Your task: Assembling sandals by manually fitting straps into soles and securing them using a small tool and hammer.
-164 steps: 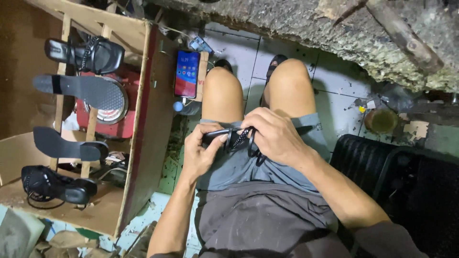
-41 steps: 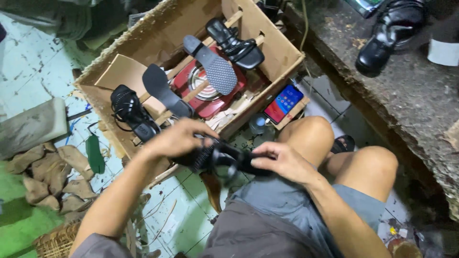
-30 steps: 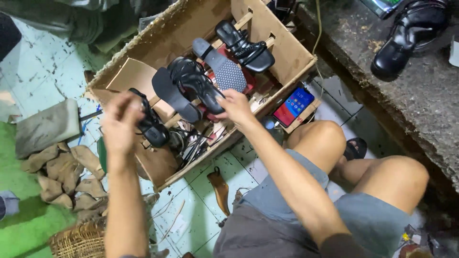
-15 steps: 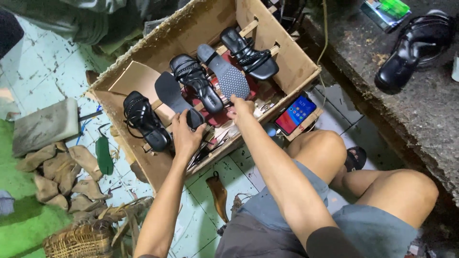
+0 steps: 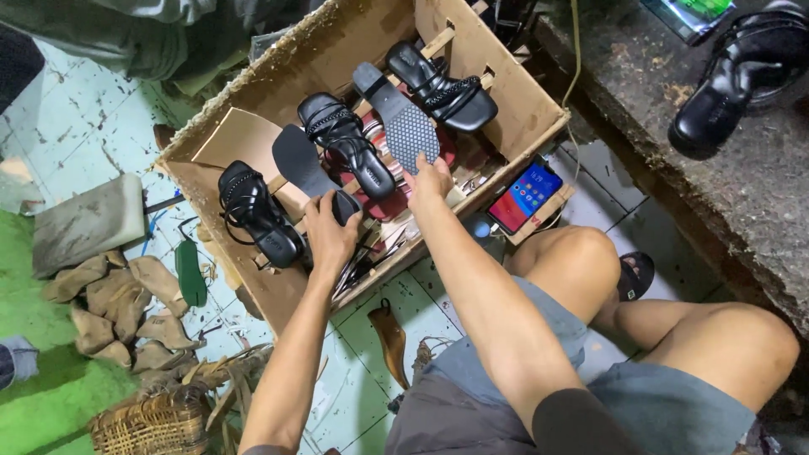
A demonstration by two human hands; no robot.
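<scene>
Black flat shoe sole point(image 5: 305, 165) lies upturned on the slats inside the open cardboard box point(image 5: 514, 93); left hand point(image 5: 330, 234) curls around its heel end, while right hand point(image 5: 431, 180) rests loosely open beside the grey-treaded sole point(image 5: 404, 122).

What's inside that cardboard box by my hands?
The cardboard box holds strappy black sandals and bare soles on wooden slats, above something red. The shoes cover the bottom.

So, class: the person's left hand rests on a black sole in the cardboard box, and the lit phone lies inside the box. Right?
Not quite. The head view shows the lit phone outside the cardboard box, propped against its outer wall. The left hand does rest on a black sole.
</scene>
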